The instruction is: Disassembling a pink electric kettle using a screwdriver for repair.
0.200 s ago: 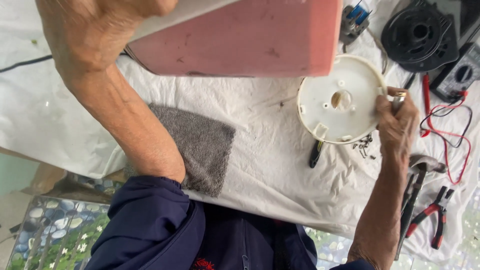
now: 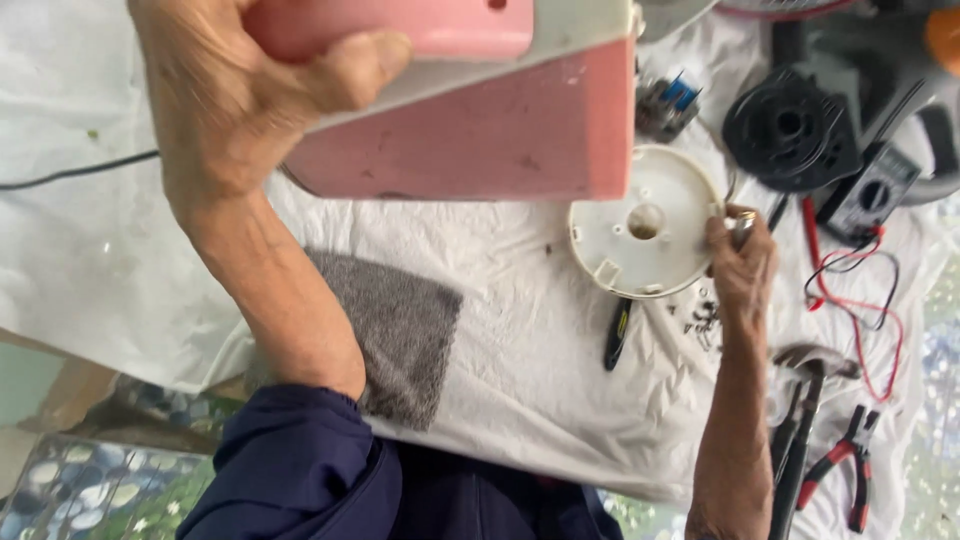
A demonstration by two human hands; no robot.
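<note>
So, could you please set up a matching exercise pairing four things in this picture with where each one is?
Things:
1. large pink box-shaped housing
2. round white plastic disc with a centre hole
3. grey square cloth
4. red-handled pliers

Places:
A. lying flat on the white sheet, below the pink housing
B. at the lower right, beside a hammer
C. gripped at its edge by the right hand
D. held up by the left hand

Pairs: 1-D, 2-C, 3-A, 4-B
</note>
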